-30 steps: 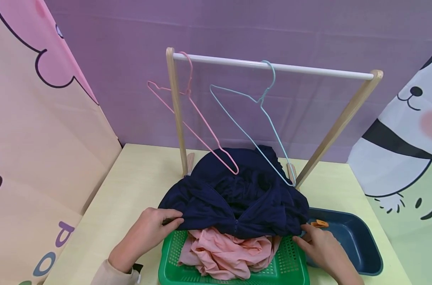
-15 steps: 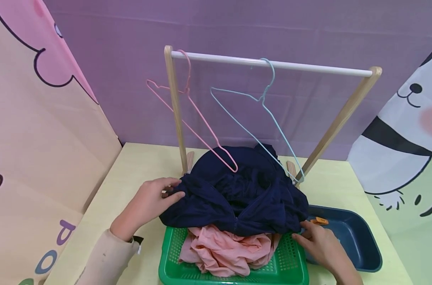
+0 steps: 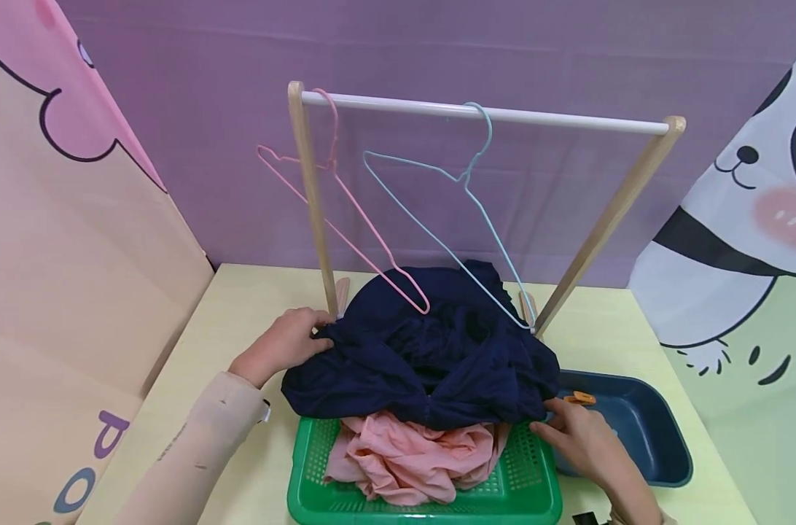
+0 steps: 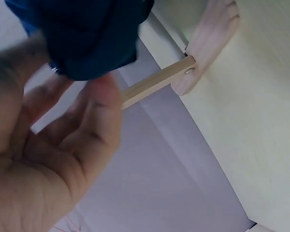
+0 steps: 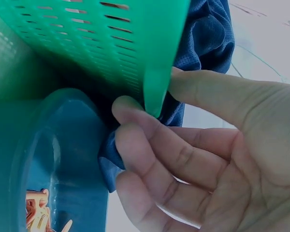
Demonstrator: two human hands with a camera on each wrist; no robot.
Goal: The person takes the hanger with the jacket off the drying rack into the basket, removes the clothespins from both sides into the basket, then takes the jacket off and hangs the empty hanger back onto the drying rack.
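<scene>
A navy jacket with a zip (image 3: 391, 394) lies bunched over the back of the green basket (image 3: 536, 503) and onto the table beyond. My left hand (image 3: 286, 339) pinches the jacket's upper left edge in the head view; in the left wrist view, the fingertips (image 4: 104, 89) meet the bunched navy cloth. At the jacket's lower right edge, my right hand (image 3: 584, 441) holds the cloth close to the basket. The right wrist view shows its thumb and fingers (image 5: 150, 130) on either side of the basket's rim, with navy cloth (image 5: 203, 38) between and behind.
A crumpled pink cloth (image 3: 404, 456) lies in the basket. A dark blue tub (image 3: 660, 437) with orange clips (image 3: 579, 398) stands at the right. Behind rises a rack with a white rail (image 3: 568, 119), where a pink hanger (image 3: 372, 219) and a light blue hanger (image 3: 424, 226) hang.
My left hand has let the jacket's lower left edge go, moved away from me and taken its upper left edge. My right hand stays at the right edge. The view has shifted slightly.
</scene>
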